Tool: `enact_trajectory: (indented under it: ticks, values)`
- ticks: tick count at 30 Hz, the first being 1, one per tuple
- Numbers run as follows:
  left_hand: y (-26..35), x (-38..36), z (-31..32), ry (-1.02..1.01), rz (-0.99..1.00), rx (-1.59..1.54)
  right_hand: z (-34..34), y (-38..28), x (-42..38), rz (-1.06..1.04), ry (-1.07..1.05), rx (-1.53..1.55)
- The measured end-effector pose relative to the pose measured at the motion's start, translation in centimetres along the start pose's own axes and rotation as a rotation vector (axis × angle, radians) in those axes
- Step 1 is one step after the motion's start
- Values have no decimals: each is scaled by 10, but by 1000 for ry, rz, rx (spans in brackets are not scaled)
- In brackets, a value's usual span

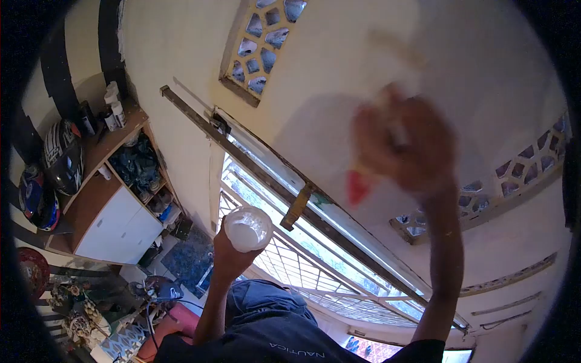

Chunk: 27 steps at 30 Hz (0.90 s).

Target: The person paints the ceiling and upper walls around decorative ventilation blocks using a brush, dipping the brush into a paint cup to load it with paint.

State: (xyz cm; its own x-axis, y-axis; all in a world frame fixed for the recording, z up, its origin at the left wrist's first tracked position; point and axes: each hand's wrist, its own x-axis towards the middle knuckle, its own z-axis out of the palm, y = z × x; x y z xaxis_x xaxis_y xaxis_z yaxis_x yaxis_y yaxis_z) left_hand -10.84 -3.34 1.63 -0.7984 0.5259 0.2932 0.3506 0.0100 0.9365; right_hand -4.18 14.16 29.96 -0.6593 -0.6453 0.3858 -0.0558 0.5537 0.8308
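My left hand [233, 257] is wrapped round a white plastic tub [264, 233] held in front of my body, its mouth facing me. White paint-like stuff [247, 233] coats the inside. High on the right, my right hand [417, 145] is raised in front of the pale wall [339, 78] and blurred by motion. Its fingers are closed on a red-handled paintbrush [358, 189], whose handle end sticks out below the hand. The brush's other end is smeared, so its contact with the wall cannot be made out.
A long door or window frame [260, 166] runs diagonally between my hands, with a barred grille [296, 260] beyond. Vent blocks [260, 48] pierce the wall. On the left, helmets [63, 157] and bottles [115, 109] stand on a cabinet [115, 224]. A blue mat [184, 260] lies on the floor.
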Motion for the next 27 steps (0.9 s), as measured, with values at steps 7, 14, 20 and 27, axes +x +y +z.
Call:
enact_trajectory:
  ticks: [7, 14, 20, 27]
  values:
    - [-6, -6, 2, -59, -85, -131, 54, -102, -44, -51, -221, 394]
    - [-5, -15, 4, -106, -89, -107, 42, -80, -46, 686, -289, 778]
    - [-7, -14, 5, -153, -93, -117, 1, -7, -27, 543, 202, 315]
    - [-6, -9, 6, -142, -85, -155, 11, -44, -52, 8, -122, 124]
